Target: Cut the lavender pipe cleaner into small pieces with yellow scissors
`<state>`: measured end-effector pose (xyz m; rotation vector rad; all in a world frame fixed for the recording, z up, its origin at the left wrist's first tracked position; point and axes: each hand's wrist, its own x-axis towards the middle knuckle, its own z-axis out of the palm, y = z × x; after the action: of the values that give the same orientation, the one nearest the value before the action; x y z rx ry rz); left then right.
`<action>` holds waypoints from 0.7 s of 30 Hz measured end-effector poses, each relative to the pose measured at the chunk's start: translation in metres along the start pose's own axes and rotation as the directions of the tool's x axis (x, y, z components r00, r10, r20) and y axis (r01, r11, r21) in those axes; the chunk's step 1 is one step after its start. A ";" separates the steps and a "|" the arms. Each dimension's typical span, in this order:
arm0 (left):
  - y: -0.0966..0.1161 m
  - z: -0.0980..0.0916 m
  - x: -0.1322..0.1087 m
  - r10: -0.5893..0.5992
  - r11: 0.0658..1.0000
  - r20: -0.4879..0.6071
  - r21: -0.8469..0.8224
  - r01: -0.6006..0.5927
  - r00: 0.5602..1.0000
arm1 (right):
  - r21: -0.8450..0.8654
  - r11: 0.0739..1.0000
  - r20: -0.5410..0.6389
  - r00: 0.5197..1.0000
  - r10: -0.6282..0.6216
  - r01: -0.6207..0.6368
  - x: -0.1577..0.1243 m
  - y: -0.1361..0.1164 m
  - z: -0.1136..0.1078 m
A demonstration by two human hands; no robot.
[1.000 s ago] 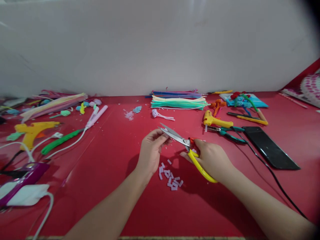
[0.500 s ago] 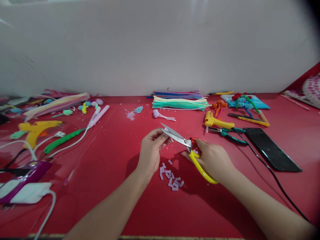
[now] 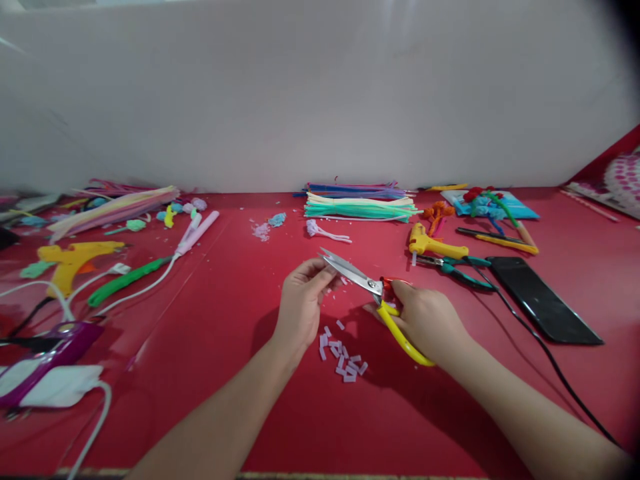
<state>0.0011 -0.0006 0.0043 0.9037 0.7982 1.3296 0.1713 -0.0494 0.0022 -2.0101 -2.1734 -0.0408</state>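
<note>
My right hand (image 3: 425, 317) grips yellow-handled scissors (image 3: 370, 293), whose steel blades point up and left with a narrow gap between them. My left hand (image 3: 303, 300) is pinched at the blade tips on something small that I cannot make out. Below both hands, several short pale lilac cut pieces (image 3: 343, 357) lie in a loose heap on the red table (image 3: 210, 347).
Bundled pipe cleaners (image 3: 357, 203) lie by the back wall. A yellow glue gun (image 3: 430, 243), teal pliers (image 3: 457, 267) and a black phone (image 3: 543, 300) with a cable sit right. Another glue gun (image 3: 70, 257), a pink wand (image 3: 197, 232) and cords crowd the left.
The view shifted slightly. Both hands stay in nearly the same place, with the scissors held at the left fingertips.
</note>
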 end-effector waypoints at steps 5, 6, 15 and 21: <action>0.001 0.000 0.000 0.000 1.000 -0.009 -0.007 0.000 1.000 | -0.001 1.000 -0.005 1.000 0.010 -0.010 0.000 0.000 0.000; 0.001 0.000 0.000 0.002 1.000 -0.006 -0.009 -0.002 1.000 | 0.000 1.000 -0.005 1.000 0.013 -0.013 0.000 0.000 0.000; 0.001 -0.001 0.000 0.011 1.000 0.035 0.007 -0.011 0.999 | -0.028 0.999 0.007 1.000 0.028 -0.028 -0.001 0.001 -0.001; 0.001 -0.001 -0.001 -0.015 1.000 0.030 0.020 0.014 0.999 | -0.077 0.996 0.041 0.998 0.056 -0.052 0.001 0.002 -0.002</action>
<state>-0.0008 -0.0011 0.0049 0.9298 0.7941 1.2948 0.1733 -0.0488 0.0042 -2.1293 -2.1732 -0.0752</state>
